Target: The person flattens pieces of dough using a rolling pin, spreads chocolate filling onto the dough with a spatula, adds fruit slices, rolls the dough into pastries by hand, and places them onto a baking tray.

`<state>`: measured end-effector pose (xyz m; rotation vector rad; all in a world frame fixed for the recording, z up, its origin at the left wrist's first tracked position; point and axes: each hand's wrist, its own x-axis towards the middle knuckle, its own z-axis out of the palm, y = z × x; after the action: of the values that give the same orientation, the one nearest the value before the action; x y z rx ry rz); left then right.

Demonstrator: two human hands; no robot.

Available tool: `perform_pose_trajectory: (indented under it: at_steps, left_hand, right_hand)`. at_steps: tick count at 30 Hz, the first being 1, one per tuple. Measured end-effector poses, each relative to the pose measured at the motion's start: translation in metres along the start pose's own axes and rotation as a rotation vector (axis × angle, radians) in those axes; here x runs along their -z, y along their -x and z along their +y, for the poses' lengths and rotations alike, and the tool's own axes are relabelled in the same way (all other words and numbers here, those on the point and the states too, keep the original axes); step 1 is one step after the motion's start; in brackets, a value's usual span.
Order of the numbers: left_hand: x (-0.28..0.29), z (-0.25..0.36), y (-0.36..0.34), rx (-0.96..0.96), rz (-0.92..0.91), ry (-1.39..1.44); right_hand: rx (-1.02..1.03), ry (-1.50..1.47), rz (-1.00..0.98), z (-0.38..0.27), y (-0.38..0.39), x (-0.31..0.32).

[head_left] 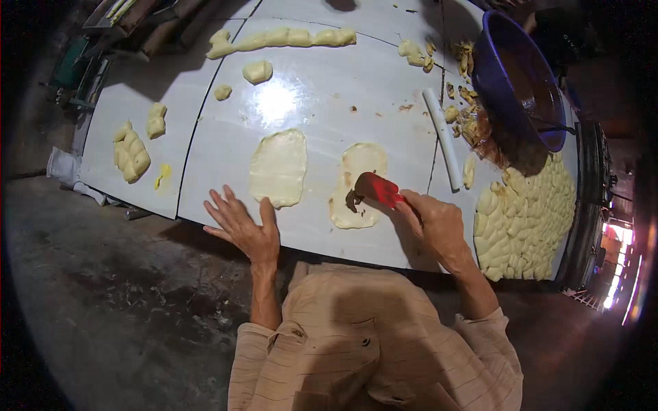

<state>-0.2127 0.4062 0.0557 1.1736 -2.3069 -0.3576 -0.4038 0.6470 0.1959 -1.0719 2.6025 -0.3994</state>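
Note:
My right hand (439, 229) grips a red spatula (379, 190) by its handle end. The spatula's rounded end rests over a flattened oval dough sheet (351, 218), with a dark brown paste (353, 201) next to it. Lighter brown smears mark that sheet. My left hand (248, 229) is open, its fingers spread at the table's near edge. Its thumb touches or nearly touches the lower edge of a second, plain flattened dough sheet (278, 168). That sheet lies left of the smeared one.
A white rolling pin (443, 139) lies to the right, beside a purple basin (488, 85) and scattered brown-stained dough scraps (471, 127). Many pale dough pieces (524, 222) crowd the right corner. A dough strip (288, 38) lies at the back, dough lumps (131, 153) at left, on the white table (219, 147).

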Motion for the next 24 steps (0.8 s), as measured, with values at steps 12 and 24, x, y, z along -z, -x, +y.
perform_pose_trajectory:
  at_steps: [12, 24]
  left_hand:
    - [0.005, 0.103, 0.041, -0.546, -0.683, 0.069]
    - [0.012, 0.082, 0.053, -0.572, -0.628, 0.011]
  right_hand:
    - [-0.109, -0.153, -0.046, -0.001, 0.005, -0.003]
    - [-0.081, -0.231, 0.127, 0.027, -0.005, -0.02]
